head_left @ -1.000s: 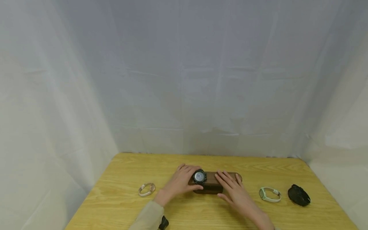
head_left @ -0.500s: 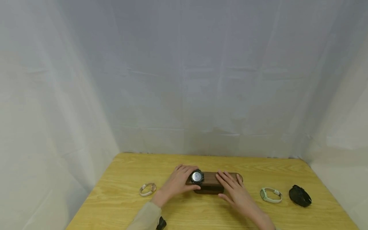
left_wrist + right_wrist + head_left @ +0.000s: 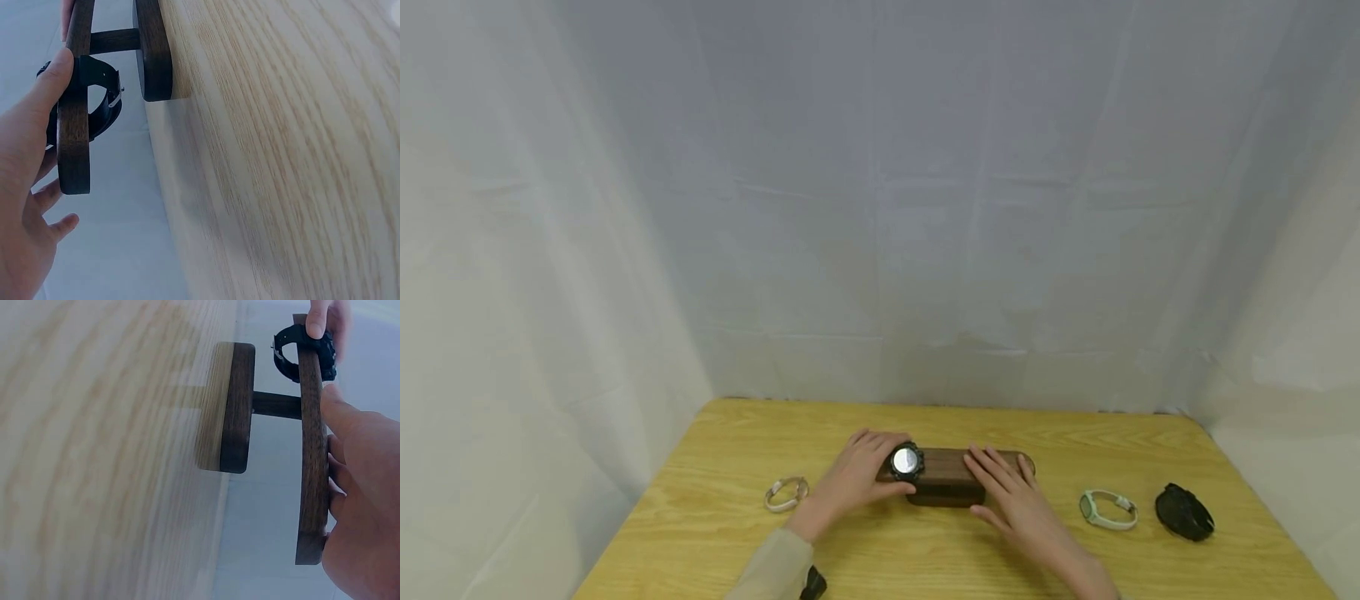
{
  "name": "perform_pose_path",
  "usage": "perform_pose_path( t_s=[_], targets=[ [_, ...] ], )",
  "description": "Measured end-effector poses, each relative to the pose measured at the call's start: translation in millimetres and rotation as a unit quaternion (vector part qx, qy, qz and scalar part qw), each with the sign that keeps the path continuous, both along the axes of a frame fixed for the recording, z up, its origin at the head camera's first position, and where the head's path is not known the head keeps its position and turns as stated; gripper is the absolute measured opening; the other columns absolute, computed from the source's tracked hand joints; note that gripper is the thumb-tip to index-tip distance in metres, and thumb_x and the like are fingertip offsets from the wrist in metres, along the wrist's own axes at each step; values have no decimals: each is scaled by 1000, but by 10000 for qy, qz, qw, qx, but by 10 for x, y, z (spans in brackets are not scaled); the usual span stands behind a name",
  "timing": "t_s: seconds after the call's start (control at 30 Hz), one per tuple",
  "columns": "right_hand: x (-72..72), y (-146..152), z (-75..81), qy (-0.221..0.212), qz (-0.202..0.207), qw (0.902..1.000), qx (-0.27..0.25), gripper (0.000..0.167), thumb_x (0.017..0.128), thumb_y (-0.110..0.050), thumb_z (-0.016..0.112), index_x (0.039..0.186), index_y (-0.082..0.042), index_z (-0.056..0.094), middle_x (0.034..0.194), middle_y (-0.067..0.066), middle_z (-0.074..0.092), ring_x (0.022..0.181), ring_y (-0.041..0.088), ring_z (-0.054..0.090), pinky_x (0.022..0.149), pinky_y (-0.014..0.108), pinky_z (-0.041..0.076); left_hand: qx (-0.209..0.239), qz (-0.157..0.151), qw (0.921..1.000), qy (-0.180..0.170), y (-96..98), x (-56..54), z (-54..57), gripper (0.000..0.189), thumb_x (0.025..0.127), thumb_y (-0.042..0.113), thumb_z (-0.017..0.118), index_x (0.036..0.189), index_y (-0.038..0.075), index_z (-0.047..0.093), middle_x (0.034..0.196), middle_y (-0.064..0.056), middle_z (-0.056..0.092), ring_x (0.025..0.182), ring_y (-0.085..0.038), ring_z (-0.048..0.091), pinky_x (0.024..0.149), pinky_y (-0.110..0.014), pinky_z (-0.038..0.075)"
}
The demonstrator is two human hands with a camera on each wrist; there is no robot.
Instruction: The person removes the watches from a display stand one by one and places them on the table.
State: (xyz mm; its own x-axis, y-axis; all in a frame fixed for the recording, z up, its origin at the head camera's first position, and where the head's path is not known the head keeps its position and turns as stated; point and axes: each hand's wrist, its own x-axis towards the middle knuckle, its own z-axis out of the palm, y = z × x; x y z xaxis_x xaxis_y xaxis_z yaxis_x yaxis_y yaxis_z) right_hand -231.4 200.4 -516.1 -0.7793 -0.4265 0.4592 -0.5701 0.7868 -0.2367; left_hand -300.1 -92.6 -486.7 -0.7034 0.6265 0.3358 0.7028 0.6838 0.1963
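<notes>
A dark wooden T-bar watch stand (image 3: 943,468) stands on the table, its base and short post plain in the right wrist view. Around the left part of its bar loops a black watch (image 3: 906,460), face up, its buckled strap (image 3: 115,94) hanging below the bar. My left hand (image 3: 859,473) holds this watch from its left, thumb on the near side and fingers reaching over the far side. My right hand (image 3: 1013,498) rests on the right part of the bar with its fingers laid straight across the top; its thumb (image 3: 334,403) lies at the near edge.
On the wooden table (image 3: 700,475) a watch with a pale strap (image 3: 786,493) lies to the left. Right of the stand are a mint-green watch (image 3: 1108,510) and another black watch (image 3: 1183,512). A pale cloth curtain (image 3: 880,250) hangs behind and at both sides.
My left hand has slid the black watch leftward along the bar, toward its left end, baring more of the wood. The right hand and the stand have hardly moved.
</notes>
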Motion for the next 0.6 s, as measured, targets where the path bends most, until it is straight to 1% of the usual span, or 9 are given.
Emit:
perform_pose_path(
  t_s=[0.17,0.3,0.4,0.6],
  targets=[
    [5,-5,8,-90,-16,9999,-51,76,91,-27,76,157,-15,39,163,5,34,146,37,37,111,75,24,43,5,9999,106,-46,4,-3,74,85,56,74,144,16,53,138,-6,63,127,-27,58,117,-53,36],
    [4,-3,6,-92,-22,9999,-46,76,91,-27,76,157,-15,40,163,5,34,146,36,36,111,75,24,123,22,9999,109,-81,10,-1,74,84,53,77,143,15,54,136,-7,64,125,-28,59,116,-54,36],
    [2,0,0,-80,-17,10000,-50,76,91,-26,76,157,-14,40,163,5,34,146,36,36,111,75,24,151,65,9998,58,-105,11,-5,74,84,51,78,143,15,54,136,-8,64,126,-28,59,117,-54,36],
    [5,0,-1,-86,1,9999,-77,76,91,-26,76,157,-14,40,163,5,34,147,34,35,111,74,24,193,147,9997,104,-152,26,3,75,82,52,79,142,15,55,135,-9,65,126,-28,59,118,-54,34]
  ],
)
